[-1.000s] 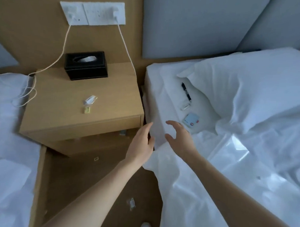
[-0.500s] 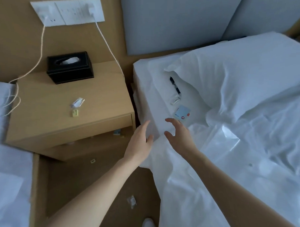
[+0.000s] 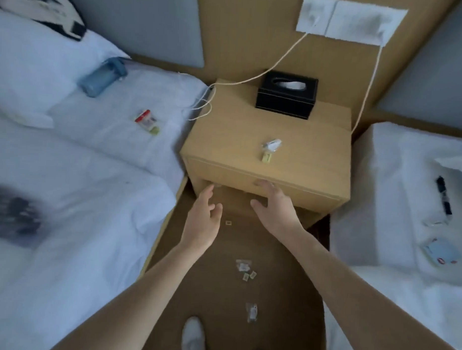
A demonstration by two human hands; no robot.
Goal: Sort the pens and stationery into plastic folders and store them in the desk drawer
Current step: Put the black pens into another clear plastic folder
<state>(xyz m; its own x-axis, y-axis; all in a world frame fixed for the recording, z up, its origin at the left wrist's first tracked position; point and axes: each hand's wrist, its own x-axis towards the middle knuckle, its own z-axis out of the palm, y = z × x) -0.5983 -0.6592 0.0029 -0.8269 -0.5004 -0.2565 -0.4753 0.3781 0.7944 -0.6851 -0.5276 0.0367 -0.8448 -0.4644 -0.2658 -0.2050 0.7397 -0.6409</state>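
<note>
The view has swung left since a moment ago: the nightstand (image 3: 267, 150), then off to the left, now sits centred between two beds, and the left bed (image 3: 67, 195) with its rumpled white sheet fills a side that was barely seen before, while the right bed (image 3: 396, 206) has slid to the edge. Both hands have come off the right bed's corner to the front of the boxy, matt tan nightstand. The right hand (image 3: 275, 210) reaches with straight fingers up to the drawer (image 3: 250, 178) front, touching or nearly so; the left hand (image 3: 203, 218) hovers just below and beside it, fingers loosely spread, holding nothing. A black, leather-look tissue box (image 3: 286, 97) stands at the back of the top, a small crinkly packet (image 3: 271, 146) nearer the front. On the right bed lie a black pen (image 3: 443, 199) and a rounded pale-blue card (image 3: 440, 251); on the left bed a blue bottle (image 3: 102, 77) and a small red-topped pack (image 3: 146, 121). Small clear wrappers (image 3: 245, 269) litter the brown floor (image 3: 215, 292)
</note>
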